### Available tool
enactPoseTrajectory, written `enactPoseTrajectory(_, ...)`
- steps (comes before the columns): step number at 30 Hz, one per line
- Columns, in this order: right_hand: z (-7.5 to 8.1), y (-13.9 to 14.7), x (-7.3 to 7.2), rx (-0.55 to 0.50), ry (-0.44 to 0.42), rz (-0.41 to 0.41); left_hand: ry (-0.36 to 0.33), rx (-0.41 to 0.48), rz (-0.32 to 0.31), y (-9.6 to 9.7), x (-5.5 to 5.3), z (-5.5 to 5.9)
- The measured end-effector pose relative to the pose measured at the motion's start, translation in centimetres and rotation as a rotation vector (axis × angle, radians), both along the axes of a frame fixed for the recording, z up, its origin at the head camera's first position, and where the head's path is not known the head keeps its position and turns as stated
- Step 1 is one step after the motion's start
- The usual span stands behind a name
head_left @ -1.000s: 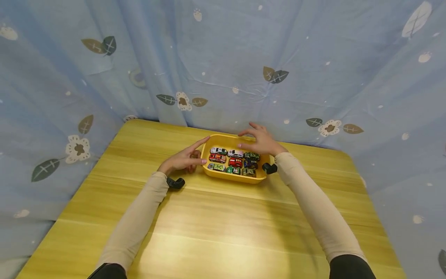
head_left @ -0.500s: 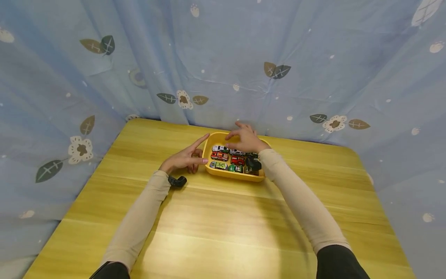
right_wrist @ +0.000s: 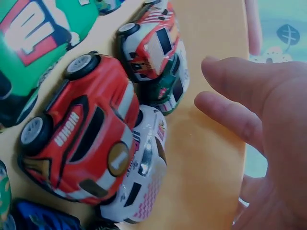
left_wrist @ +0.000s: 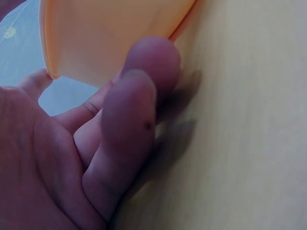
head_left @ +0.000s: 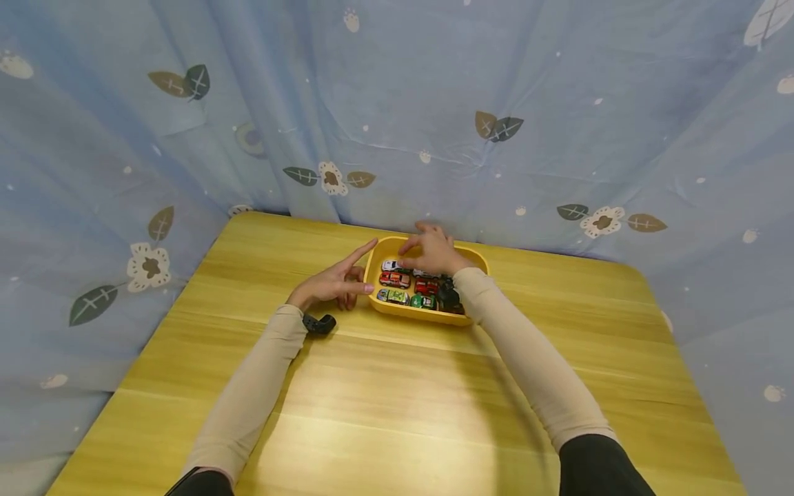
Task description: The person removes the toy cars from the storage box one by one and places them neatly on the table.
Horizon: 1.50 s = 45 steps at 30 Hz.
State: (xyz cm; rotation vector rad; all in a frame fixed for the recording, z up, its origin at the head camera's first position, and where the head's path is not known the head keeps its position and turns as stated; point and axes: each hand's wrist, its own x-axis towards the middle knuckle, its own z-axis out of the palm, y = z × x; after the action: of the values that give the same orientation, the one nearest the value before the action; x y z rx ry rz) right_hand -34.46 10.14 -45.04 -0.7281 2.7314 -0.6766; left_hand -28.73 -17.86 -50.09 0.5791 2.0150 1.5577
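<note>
A yellow tray (head_left: 422, 314) holds several small toy cars in rows. My left hand (head_left: 325, 286) is at its left end, index finger straight to the far corner and thumb at the near rim; the other fingers bend beside the tray wall (left_wrist: 110, 33). My right hand (head_left: 434, 256) reaches over the far side of the tray, thumb and index finger apart. In the right wrist view those fingertips stand off a white-and-dark-green car (right_wrist: 165, 86), with nothing between them. A red car (right_wrist: 91, 129) and a white-and-pink car (right_wrist: 144, 175) lie nearby. My right hand and wrist hide the right-hand cars.
The tray stands near the far edge of a wood-grain table (head_left: 372, 413). A blue patterned curtain (head_left: 397, 124) hangs right behind it and along both sides. A black wrist device (head_left: 319, 324) sticks out from the left cuff.
My right hand has moved left over the tray and lower, from the middle of the far row to its left car. My left hand keeps its place at the tray's end.
</note>
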Motion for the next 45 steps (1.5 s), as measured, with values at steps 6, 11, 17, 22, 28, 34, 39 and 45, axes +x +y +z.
enactPoseTrajectory(6, -0.4, -0.4, 0.1, 0.078, 0.040, -0.007, 0.004, -0.003, -0.005, 0.1, 0.0, 0.0)
enactPoseTrajectory(11, -0.6, -0.6, 0.2, 0.125, 0.068, -0.006, 0.000, -0.006, 0.004, 0.1, -0.1, -0.1)
enactPoseTrajectory(17, -0.7, -0.7, 0.3, 0.114, 0.060, -0.008, -0.003, -0.003, 0.007, 0.0, 0.0, -0.1)
enactPoseTrajectory(22, -1.0, -0.8, 0.3, 0.121, 0.076, -0.017, 0.002, -0.004, 0.004, 0.0, 0.0, -0.1)
enactPoseTrajectory(28, -0.9, -0.9, 0.5, 0.132, 0.089, -0.023, 0.008, 0.001, 0.009, 0.0, -0.1, -0.2)
enactPoseTrajectory(34, -0.7, -0.5, 0.3, 0.146, 0.076, -0.005, 0.013, 0.014, 0.012, 0.2, 0.0, 0.0)
enactPoseTrajectory(39, -0.1, -0.1, 0.4, 0.125, 0.059, 0.021, 0.010, 0.022, 0.022, 0.3, 0.0, -0.1)
enactPoseTrajectory(45, 0.9, 0.4, 0.9, 0.089, 0.073, 0.049, 0.011, 0.021, 0.025, 0.2, 0.1, -0.3)
